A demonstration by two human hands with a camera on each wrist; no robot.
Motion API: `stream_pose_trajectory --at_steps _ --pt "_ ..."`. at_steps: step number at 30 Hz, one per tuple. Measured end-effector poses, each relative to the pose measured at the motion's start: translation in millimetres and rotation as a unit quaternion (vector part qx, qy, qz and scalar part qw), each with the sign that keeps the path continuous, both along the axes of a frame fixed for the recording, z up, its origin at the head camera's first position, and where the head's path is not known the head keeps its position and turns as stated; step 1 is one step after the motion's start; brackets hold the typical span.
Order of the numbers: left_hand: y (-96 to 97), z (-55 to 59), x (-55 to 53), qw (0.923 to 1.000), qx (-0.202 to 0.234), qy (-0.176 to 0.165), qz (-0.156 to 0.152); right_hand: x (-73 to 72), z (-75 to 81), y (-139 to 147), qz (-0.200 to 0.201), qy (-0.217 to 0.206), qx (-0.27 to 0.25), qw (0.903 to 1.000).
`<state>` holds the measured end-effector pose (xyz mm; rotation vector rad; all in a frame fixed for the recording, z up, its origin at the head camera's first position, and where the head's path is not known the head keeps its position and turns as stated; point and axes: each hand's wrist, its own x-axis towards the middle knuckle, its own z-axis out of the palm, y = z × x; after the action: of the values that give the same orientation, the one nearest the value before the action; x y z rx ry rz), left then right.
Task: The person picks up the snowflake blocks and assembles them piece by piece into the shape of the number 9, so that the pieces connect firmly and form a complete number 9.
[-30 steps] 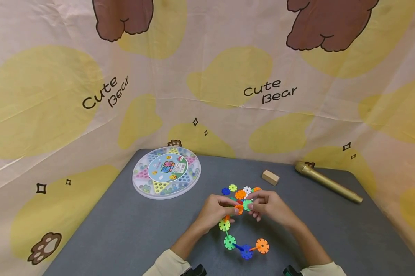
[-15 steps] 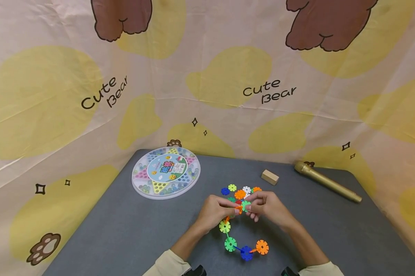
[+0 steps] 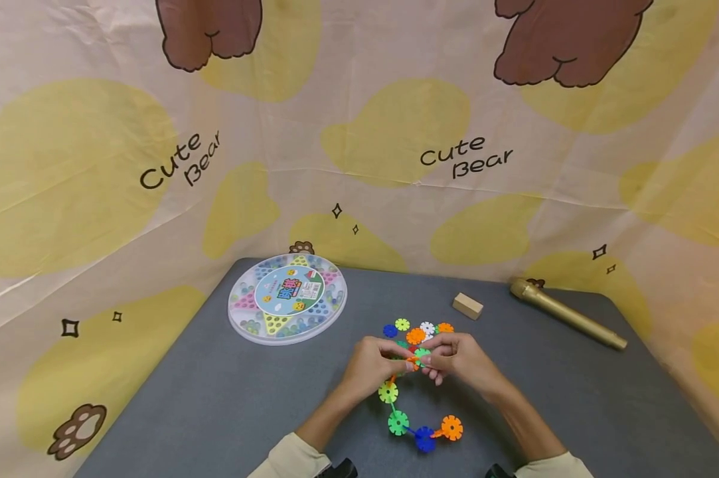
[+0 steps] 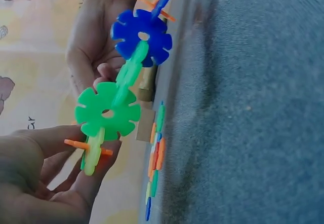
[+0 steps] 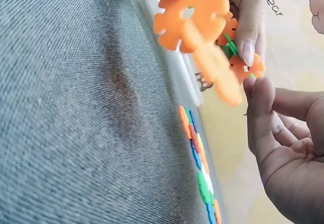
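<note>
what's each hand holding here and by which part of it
The left hand pinches an orange disc near its edge; the right hand pinches a green disc by its edge.

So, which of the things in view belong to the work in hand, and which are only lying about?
In the work:
chain of linked notched discs
green disc held in the right grip
discs lying beyond, probably spare pieces

Lying about, it seems:
Chinese checkers set
wooden block
gold microphone
</note>
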<state>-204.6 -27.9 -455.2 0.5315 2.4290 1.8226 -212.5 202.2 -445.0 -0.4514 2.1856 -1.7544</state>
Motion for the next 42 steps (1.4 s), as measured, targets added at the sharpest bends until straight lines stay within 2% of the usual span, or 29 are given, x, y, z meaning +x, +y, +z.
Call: stream_pose_trajectory --at_steps 5,9,14,20,33,38,42 --pt "-0.5 0.3 -1.9 0.9963 0.063 -0.055 -0.019 -1.1 2.5 5 -0.011 -0.015 0.005 0.9998" --pt "-0.3 0.7 -1.4 0.9933 0.07 -0.087 -0.029 -1.2 4.0 8 -0.02 -0.025 -0.001 0.9995" --pt "-2.1 2.9 -0.2 0.9908 0.062 -0.109 -0.051 -0.6 5.6 11 -0.02 -0.031 -0.005 0.9993" --pt "-5.5 5.0 -1.2 0.9885 0.074 -0.111 -0.071 0.3 7.5 10 -0.002 -0.033 -0.007 0.9994" --pt "-5.4 0.9 -3.9 0.9933 0.053 -0.084 -0.059 2.0 6.5 0 0.032 -0.038 -0.007 0.9987" --pt "-6.8 3.5 -3.8 0.9943 0.053 -0.078 -0.049 -1.1 5.6 4 0.02 -0.031 -0.001 0.9993" --pt "-9.0 5.6 -5.3 0.9947 0.05 -0.079 -0.043 -6.0 2.4 15 -0.017 -0.011 0.018 0.9996"
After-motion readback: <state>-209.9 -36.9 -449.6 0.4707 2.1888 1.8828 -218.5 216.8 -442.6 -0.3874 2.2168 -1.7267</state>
